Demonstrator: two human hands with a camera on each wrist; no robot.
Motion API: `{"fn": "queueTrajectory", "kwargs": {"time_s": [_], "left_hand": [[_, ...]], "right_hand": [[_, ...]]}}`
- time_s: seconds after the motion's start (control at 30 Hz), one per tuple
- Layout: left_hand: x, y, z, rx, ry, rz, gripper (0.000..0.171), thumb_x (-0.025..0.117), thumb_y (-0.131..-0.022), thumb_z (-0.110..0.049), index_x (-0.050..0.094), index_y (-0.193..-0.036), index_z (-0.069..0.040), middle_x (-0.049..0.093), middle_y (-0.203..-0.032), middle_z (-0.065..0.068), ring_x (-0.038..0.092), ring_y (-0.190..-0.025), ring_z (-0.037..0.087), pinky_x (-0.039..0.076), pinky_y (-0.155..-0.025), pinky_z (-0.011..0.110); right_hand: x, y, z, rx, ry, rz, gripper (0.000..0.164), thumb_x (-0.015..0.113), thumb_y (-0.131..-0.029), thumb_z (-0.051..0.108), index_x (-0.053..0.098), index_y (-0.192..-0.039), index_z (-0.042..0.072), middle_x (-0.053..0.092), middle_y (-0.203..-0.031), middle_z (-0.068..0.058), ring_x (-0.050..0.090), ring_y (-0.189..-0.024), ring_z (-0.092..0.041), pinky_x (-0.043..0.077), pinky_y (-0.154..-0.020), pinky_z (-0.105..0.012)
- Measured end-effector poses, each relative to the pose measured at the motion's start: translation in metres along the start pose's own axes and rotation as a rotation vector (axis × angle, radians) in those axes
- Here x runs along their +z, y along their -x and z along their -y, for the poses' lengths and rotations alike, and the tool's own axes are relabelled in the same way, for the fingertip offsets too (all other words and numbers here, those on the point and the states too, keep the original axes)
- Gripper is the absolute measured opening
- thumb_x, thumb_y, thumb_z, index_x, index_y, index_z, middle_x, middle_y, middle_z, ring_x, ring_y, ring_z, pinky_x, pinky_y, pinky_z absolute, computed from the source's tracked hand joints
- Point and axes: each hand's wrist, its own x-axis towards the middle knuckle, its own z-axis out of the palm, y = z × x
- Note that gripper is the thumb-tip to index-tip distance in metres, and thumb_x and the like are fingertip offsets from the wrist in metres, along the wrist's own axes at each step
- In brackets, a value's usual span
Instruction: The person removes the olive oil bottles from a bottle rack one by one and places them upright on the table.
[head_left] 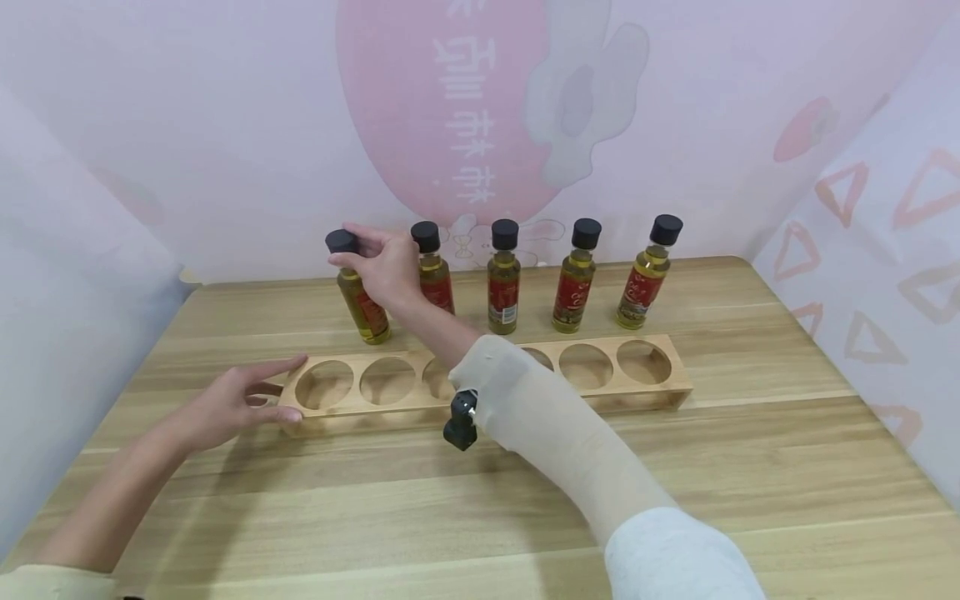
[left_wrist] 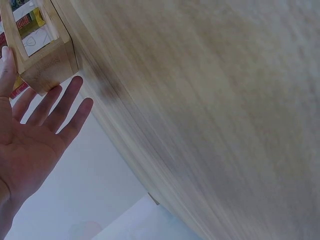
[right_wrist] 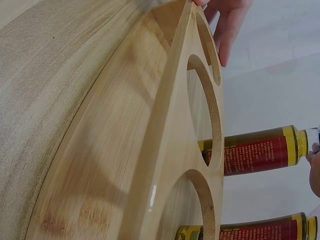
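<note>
A long wooden rack [head_left: 480,383] with a row of round holes lies across the table. My left hand [head_left: 236,406] is at its left end, thumb at the front corner and index finger at the back corner. The left wrist view shows that hand's [left_wrist: 37,145] fingers straight, beside the rack's end face [left_wrist: 52,70]. Behind the rack, my right hand [head_left: 390,265] pinches the black cap [head_left: 342,242] of the leftmost olive oil bottle [head_left: 365,308], thumb on the near side. In the right wrist view this bottle's red label [right_wrist: 257,155] shows beyond the rack's holes.
Several more olive oil bottles stand in a row behind the rack, among them one partly hidden by my right hand [head_left: 437,283], a middle one [head_left: 503,287] and the rightmost [head_left: 643,283]. A printed cloth [head_left: 262,125] hangs behind the table [head_left: 360,525]. My right forearm crosses over the rack.
</note>
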Motion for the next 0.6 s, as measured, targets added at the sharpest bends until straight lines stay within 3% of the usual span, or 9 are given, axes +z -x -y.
{"fn": "queueTrajectory", "kwargs": {"time_s": [0.6], "left_hand": [[0.0004, 0.0006, -0.0013, -0.009, 0.009, 0.005, 0.078, 0.081, -0.090, -0.009, 0.039, -0.153, 0.011, 0.041, -0.154, 0.036, 0.063, -0.116, 0.054, 0.054, -0.096, 0.060]], "right_hand": [[-0.0004, 0.0032, 0.0017, 0.001, 0.062, 0.018, 0.054, 0.083, -0.086, 0.001, 0.066, -0.137, -0.001, 0.070, -0.126, -0.021, 0.073, -0.112, -0.025, 0.057, -0.084, -0.013]]}}
